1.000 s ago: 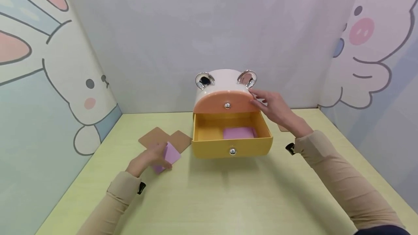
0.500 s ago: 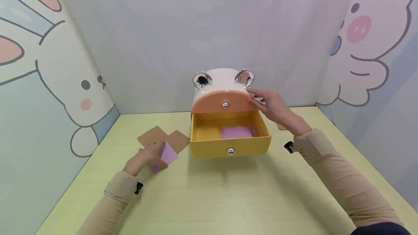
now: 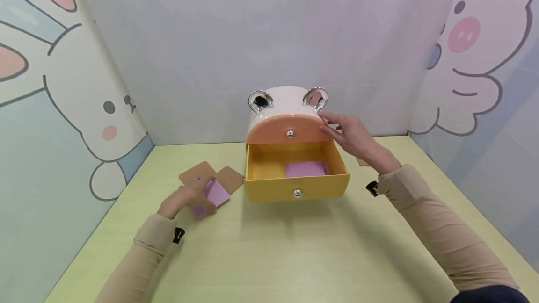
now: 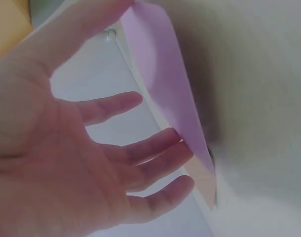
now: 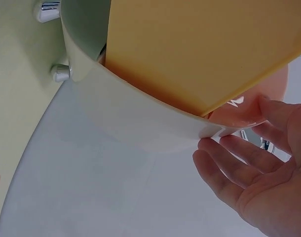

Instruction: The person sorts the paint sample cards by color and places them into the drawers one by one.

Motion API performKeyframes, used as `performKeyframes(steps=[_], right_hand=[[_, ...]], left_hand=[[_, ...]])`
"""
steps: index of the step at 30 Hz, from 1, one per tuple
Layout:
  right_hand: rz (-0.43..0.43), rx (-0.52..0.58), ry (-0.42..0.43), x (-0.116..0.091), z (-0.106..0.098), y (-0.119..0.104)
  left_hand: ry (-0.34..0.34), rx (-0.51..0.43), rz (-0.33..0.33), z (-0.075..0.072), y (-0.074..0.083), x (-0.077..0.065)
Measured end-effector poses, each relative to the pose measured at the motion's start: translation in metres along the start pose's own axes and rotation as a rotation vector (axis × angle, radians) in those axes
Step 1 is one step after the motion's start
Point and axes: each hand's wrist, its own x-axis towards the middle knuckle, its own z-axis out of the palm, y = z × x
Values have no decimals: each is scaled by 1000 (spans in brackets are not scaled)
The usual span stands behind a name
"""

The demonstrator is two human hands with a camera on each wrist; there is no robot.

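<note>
A white drawer box (image 3: 286, 95) with silver round ears stands at the back centre. Its orange upper drawer (image 3: 269, 131) is closed, while the yellow lower drawer (image 3: 269, 191) is pulled out. A pink rounded piece (image 3: 305, 169) lies inside on the right. My right hand (image 3: 355, 138) holds the box's upper right corner, thumb at the orange front and fingers along the white side (image 5: 140, 116). Left of the drawer, my left hand (image 3: 191, 198) holds a thin pink square sheet (image 4: 158, 64) by its edges, between thumb and fingers. The sheet stands tilted close over the table.
Two brown square pieces (image 3: 229, 180) lie flat on the pale table (image 3: 294, 251), just beyond my left hand. Another brown piece (image 3: 362, 162) shows partly behind my right hand. Walls with cartoon animals (image 3: 463, 36) enclose the back and sides.
The left hand keeps its place at the pink sheet, whose near right edge now shows slightly raised. The right hand stays on the box. The head view has shifted slightly.
</note>
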Motion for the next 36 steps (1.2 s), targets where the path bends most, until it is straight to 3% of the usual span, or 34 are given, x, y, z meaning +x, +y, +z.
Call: performKeyframes(steps=[4,7,12,16,24,31,36], right_hand=[[-12,-4,4,1,0,0],[-17,-12,1,2,0,1],[-7,-10,-10,2,-1,1],[-10,-11,0,1,0,1],[-10,-4,3,0,1,1],[-7,-13,-8,0,-1,2],[-2,-5,-16,0,-2,1]], left_hand=[[13,-35,49,-9,0,1],[59,-47,98,-17,1,1],[82,-102,88,-34,8,-1],[81,-131,88,-53,20,-2],[145,-183,279,-85,52,-9],[136,-212,366,-100,79,-12],[133,-151,394,-106,95,-14]])
